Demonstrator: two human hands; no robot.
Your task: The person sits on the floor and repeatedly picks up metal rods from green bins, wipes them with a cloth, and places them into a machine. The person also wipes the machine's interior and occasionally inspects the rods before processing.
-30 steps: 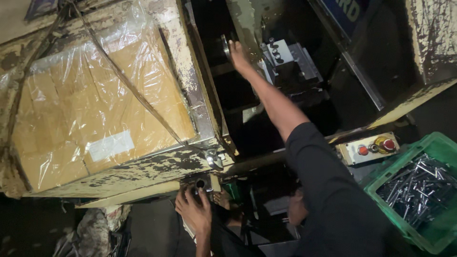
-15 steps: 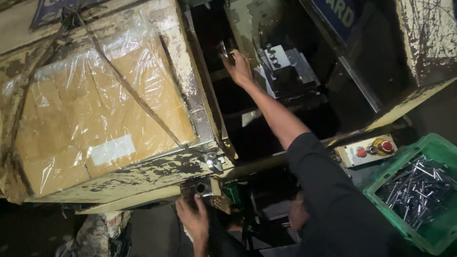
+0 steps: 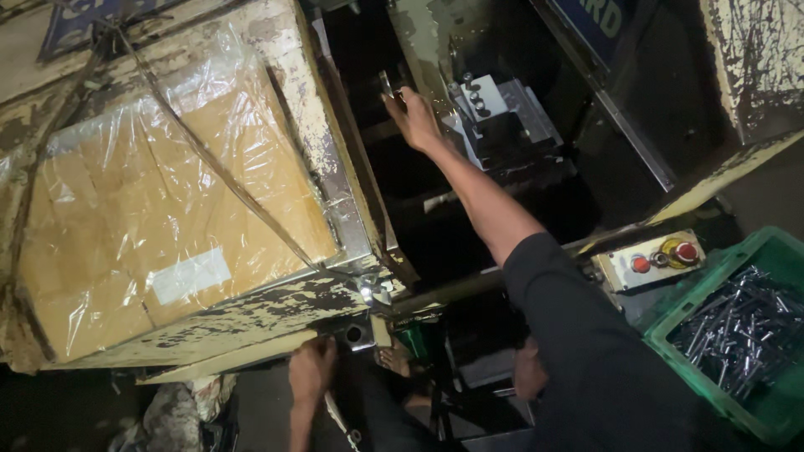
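From the head camera, the right hand (image 3: 416, 117) reaches deep into the press machine (image 3: 327, 192), fingers closed around a small metal piece (image 3: 386, 84) just left of the die block (image 3: 502, 125); the piece is not yet seated there. The left hand (image 3: 311, 368) grips the machine's lower edge by a bolt hole (image 3: 355, 333). Right of the sleeve, a green crate of metal rods (image 3: 737, 331) sits full.

Crate (image 3: 758, 351) of what seem metal pins right of button box (image 3: 649, 261).
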